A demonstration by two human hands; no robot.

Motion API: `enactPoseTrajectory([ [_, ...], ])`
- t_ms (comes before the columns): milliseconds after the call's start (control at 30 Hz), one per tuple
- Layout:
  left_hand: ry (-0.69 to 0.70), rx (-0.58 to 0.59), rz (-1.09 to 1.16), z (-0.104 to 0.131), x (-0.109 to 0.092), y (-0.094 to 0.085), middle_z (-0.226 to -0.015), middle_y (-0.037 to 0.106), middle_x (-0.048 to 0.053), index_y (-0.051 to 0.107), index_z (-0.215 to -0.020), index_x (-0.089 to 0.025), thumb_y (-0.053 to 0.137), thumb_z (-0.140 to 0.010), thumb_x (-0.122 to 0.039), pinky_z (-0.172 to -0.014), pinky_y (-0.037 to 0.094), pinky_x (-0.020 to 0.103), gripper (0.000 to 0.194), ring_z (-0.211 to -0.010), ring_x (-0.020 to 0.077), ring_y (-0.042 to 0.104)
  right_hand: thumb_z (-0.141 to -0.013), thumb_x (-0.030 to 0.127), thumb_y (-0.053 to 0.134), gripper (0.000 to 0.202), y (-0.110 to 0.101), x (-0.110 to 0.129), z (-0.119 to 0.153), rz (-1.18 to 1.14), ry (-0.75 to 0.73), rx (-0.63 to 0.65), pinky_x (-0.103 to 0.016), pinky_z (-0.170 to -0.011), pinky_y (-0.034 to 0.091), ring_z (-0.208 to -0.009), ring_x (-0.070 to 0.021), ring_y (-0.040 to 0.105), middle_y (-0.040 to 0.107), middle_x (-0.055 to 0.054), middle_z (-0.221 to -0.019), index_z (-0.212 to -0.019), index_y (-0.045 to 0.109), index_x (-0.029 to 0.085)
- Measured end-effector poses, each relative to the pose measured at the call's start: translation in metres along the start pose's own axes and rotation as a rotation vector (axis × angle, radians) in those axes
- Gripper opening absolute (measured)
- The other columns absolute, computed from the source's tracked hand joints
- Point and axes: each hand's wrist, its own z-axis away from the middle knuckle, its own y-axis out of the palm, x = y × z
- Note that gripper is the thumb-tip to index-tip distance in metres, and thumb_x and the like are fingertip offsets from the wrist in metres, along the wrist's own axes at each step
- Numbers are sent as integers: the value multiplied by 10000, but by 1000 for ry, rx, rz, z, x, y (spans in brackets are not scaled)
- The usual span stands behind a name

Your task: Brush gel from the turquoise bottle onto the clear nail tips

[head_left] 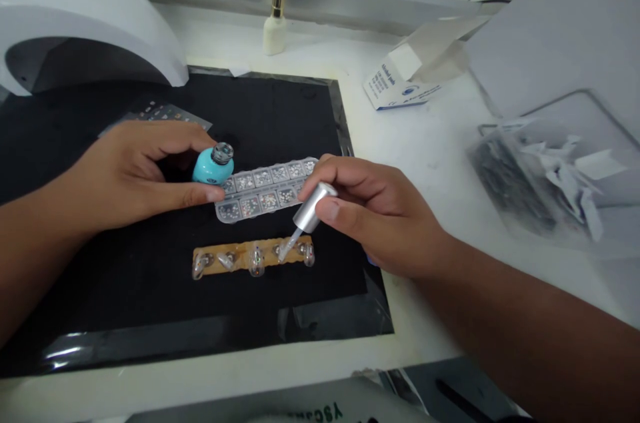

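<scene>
While the left hand [127, 173] wraps the small, open turquoise polish bottle [213, 166] on the black mat [150, 303], the right hand [373, 210] pinches the light silver brush cap [314, 204] over fragile-looking nail tips [254, 256].

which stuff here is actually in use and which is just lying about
In use: left hand holding teal polish bottle; right hand holding brush cap; nail tip strip.

Lying about: rhinestone tray, white bottle, nail lamp, alcohol pad box.

Polish brush [300, 228] over nail tips [254, 258]
</scene>
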Motion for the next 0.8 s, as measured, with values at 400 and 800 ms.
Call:
enactPoseTrajectory([
  [400,-25,32,-60,-2,-4,-1,-881,705,-49,703,-904,-257,748,-784,-534,-728,486,187,305,-793,148,634,-866,265,664,145,-1,-1,-1,67,-30,22,-249,-645,425,-713,-97,554,578,-8,-789,-857,680,121],
  [800,-42,22,-54,-1,-3,-1,-875,708,-42,704,-901,-266,763,-763,-540,-716,483,214,312,-787,156,637,-890,280,643,146,-3,-1,-2,0,-43,37,-248,-624,416,-672,-90,532,595,2,-756,-849,666,142],
])
